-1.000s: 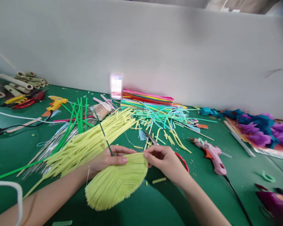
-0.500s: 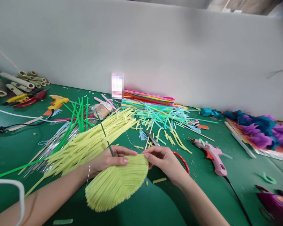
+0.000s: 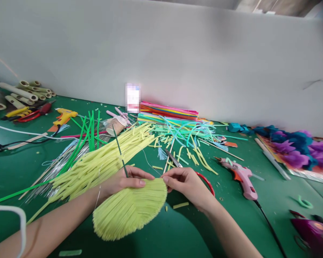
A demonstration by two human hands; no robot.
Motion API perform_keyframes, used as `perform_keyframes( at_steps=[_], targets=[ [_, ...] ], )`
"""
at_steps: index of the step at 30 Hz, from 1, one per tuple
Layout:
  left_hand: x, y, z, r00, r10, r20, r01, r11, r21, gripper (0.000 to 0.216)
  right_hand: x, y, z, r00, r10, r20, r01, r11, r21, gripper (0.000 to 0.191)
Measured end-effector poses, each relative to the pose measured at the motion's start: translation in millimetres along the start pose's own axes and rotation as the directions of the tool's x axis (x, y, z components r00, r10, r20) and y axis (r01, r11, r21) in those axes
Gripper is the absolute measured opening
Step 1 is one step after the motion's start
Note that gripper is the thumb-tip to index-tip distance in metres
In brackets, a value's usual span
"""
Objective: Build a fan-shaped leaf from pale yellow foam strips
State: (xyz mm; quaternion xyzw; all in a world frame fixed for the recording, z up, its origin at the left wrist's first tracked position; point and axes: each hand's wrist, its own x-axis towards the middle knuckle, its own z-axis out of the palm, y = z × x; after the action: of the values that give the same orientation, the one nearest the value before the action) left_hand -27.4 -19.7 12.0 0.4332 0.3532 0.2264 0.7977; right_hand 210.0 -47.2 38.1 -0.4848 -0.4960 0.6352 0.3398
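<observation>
One yellow leaf-shaped piece [image 3: 131, 211]; two glue guns [image 3: 247, 181]; one spool [image 3: 115, 127]; one red-handled scissors [image 3: 174, 159].

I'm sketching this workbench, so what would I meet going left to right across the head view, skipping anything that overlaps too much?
Bamboo tubes → yellow glue gun → yellow-green leaf-shaped piece → right hand → pink glue gun → purple flowers.
</observation>
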Motion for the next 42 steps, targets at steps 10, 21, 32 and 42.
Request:
perform_keyframes(
  at_steps=[10, 21, 32, 42],
  targets=[
    [-1.6, 2.0, 1.6, 0.999, -0.028, -0.016, 0.028, 1.0, -0.001, 0.028, -2.2, -5.7, -1.0, 1.0, 0.017, 0.014, -0.016, 0.999, -0.045, 0.023],
    [-0.3, 3.5, 1.7, 0.999, -0.028, -0.029, 0.029, 0.999, 0.023, 0.027, -3.9, -4.8, -0.4, 0.996, 0.062, 0.057, -0.06, 0.998, -0.021, 0.028],
    [-0.1, 1.2, -1.0, 0.999, -0.033, 0.012, 0.033, 0.999, 0.038, 0.024, -5.4, -8.1, 0.2, 0.993, 0.096, 0.075, -0.092, 0.994, -0.053, 0.027],
    [-0.1, 1.4, -0.5, 0.999, -0.047, 0.018, 0.047, 0.999, 0.024, 0.022, -7.2, -5.3, 1.3, 0.992, 0.093, 0.091, -0.086, 0.993, -0.077, 0.016]
  ],
)
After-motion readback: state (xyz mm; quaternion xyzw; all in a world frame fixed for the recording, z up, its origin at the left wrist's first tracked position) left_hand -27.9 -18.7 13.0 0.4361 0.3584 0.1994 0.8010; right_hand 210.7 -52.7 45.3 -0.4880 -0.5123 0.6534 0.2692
